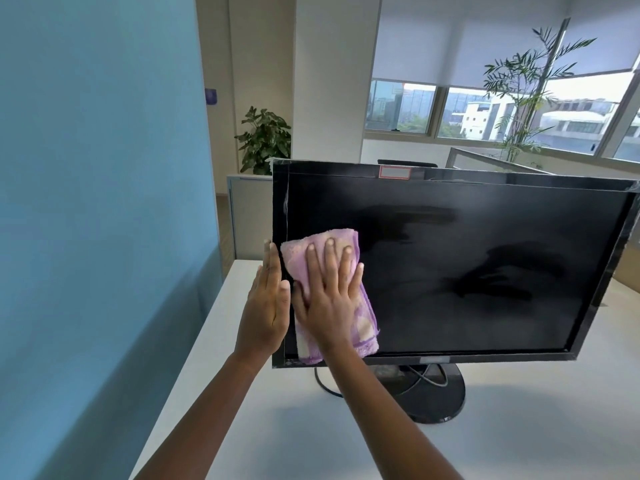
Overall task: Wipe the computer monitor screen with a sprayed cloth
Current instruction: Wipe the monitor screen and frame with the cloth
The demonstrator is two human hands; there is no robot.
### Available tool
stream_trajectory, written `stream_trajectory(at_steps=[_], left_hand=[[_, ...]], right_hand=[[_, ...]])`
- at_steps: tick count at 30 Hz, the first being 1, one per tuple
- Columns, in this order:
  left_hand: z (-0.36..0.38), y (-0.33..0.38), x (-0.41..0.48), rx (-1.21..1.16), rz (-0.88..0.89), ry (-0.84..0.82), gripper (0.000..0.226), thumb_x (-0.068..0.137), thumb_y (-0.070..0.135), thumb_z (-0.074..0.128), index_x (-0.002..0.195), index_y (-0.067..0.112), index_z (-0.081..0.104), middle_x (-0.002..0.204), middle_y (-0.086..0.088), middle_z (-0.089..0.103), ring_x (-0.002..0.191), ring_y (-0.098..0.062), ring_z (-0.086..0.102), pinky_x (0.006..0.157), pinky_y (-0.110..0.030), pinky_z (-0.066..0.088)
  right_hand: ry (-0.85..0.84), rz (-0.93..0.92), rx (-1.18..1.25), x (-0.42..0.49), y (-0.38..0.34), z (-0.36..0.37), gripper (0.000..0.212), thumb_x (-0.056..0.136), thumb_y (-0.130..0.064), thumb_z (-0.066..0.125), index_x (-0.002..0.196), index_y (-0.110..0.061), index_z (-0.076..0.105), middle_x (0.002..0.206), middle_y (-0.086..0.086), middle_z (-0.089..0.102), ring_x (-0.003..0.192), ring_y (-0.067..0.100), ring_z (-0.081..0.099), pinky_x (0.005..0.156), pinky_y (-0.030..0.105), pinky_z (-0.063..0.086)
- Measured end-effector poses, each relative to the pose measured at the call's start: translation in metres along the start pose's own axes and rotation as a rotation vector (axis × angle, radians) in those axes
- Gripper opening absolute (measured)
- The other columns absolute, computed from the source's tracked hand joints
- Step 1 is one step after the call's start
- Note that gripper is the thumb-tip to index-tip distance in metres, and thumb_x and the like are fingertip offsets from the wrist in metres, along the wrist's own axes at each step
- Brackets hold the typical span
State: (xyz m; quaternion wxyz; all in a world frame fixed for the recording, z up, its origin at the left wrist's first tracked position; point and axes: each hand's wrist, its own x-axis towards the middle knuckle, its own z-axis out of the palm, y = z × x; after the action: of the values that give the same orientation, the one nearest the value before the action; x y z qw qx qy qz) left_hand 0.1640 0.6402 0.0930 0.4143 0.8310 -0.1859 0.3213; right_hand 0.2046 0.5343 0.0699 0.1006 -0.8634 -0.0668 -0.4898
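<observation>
Both my forearms reach up and forward from the bottom of the view toward the monitor (450, 265), which stands on its round black base (429, 393) on the white desk (277, 427). My right hand (329, 299) lies flat with the fingers spread and pointing up, palm pressing the folded purple cloth (332, 296) against the lower left part of the dark screen; the cloth shows above my fingertips and below my wrist, reaching down to the bottom bezel. My left hand (266, 306) is open too, fingers straight and close together, held edge-on against the monitor's left bezel, the thumb resting near the frame; it holds nothing. Darker smeared patches show across the middle and right of the screen. A cable (325, 382) curls on the desk under the monitor.
</observation>
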Motion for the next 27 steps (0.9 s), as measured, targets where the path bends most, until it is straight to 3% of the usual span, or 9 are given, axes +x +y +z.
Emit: stream_trajectory(at_steps=[2, 4, 9, 13, 16, 20, 24, 27], left_hand=[[0.002, -0.001, -0.004, 0.002, -0.007, -0.004, 0.073, 0.081, 0.069, -0.004, 0.137, 0.022, -0.001, 0.149, 0.006, 0.001, 0.142, -0.011, 0.007, 0.116, -0.025, 0.012], [0.003, -0.002, -0.009, 0.025, -0.02, -0.009, 0.079, 0.077, 0.074, -0.008, 0.137, 0.022, -0.002, 0.149, 0.005, -0.001, 0.141, -0.01, 0.006, 0.116, -0.028, 0.012], [0.009, -0.004, -0.022, 0.102, -0.09, -0.041, 0.061, 0.087, 0.06, 0.003, 0.136, 0.024, -0.006, 0.148, 0.009, -0.006, 0.144, -0.014, 0.004, 0.117, -0.027, 0.008], [0.015, -0.007, -0.039, 0.123, -0.127, -0.068, 0.077, 0.077, 0.071, -0.011, 0.138, 0.025, -0.009, 0.151, 0.007, -0.009, 0.143, -0.01, 0.001, 0.118, -0.027, 0.006], [0.022, -0.008, -0.051, 0.175, -0.182, -0.062, 0.08, 0.074, 0.074, -0.014, 0.138, 0.026, -0.008, 0.153, 0.004, -0.006, 0.143, -0.011, 0.004, 0.117, -0.029, 0.01], [0.032, -0.005, -0.067, 0.274, -0.256, -0.075, 0.079, 0.077, 0.071, -0.012, 0.139, 0.021, -0.004, 0.156, -0.009, 0.004, 0.144, -0.021, 0.011, 0.116, -0.033, 0.012], [0.047, 0.007, -0.083, 0.448, -0.246, -0.062, 0.074, 0.092, 0.054, 0.002, 0.141, 0.001, 0.021, 0.15, -0.024, 0.023, 0.139, -0.035, 0.024, 0.114, -0.039, 0.018], [0.06, 0.018, -0.093, 0.508, -0.198, -0.132, 0.068, 0.095, 0.046, 0.011, 0.137, -0.002, 0.035, 0.146, -0.024, 0.032, 0.139, -0.033, 0.025, 0.117, -0.031, 0.008]], right_hand=[[-0.061, -0.115, -0.035, -0.018, 0.002, 0.005, 0.054, 0.091, -0.047, 0.035, 0.137, -0.019, 0.037, 0.141, 0.009, 0.048, 0.136, 0.032, 0.027, 0.106, 0.06, 0.023], [-0.106, -0.2, -0.047, -0.036, 0.008, 0.009, 0.054, 0.089, -0.046, 0.042, 0.137, -0.021, 0.039, 0.142, 0.006, 0.047, 0.137, 0.031, 0.027, 0.106, 0.061, 0.021], [-0.182, -0.348, -0.014, -0.066, 0.023, 0.009, 0.059, 0.083, -0.035, 0.052, 0.138, -0.022, 0.036, 0.143, 0.002, 0.046, 0.137, 0.028, 0.027, 0.106, 0.062, 0.021], [-0.25, -0.436, -0.038, -0.084, 0.034, 0.004, 0.059, 0.083, -0.033, 0.05, 0.139, -0.022, 0.035, 0.144, 0.0, 0.045, 0.139, 0.025, 0.027, 0.106, 0.058, 0.026], [-0.352, -0.53, -0.121, -0.099, 0.043, 0.001, 0.072, 0.075, -0.034, 0.065, 0.14, -0.022, 0.036, 0.145, -0.004, 0.044, 0.137, 0.023, 0.034, 0.105, 0.055, 0.03], [-0.434, -0.587, -0.15, -0.116, 0.054, -0.005, 0.072, 0.068, -0.027, 0.075, 0.134, -0.023, 0.046, 0.141, -0.005, 0.049, 0.133, 0.023, 0.042, 0.105, 0.05, 0.036], [-0.348, -0.551, -0.136, -0.117, 0.07, -0.014, 0.06, 0.074, -0.016, 0.058, 0.133, -0.019, 0.047, 0.137, -0.004, 0.053, 0.132, 0.025, 0.041, 0.113, 0.05, 0.018], [-0.316, -0.515, -0.122, -0.116, 0.095, -0.025, 0.056, 0.074, -0.01, 0.04, 0.128, -0.016, 0.053, 0.133, -0.002, 0.057, 0.13, 0.026, 0.039, 0.113, 0.047, 0.011]])
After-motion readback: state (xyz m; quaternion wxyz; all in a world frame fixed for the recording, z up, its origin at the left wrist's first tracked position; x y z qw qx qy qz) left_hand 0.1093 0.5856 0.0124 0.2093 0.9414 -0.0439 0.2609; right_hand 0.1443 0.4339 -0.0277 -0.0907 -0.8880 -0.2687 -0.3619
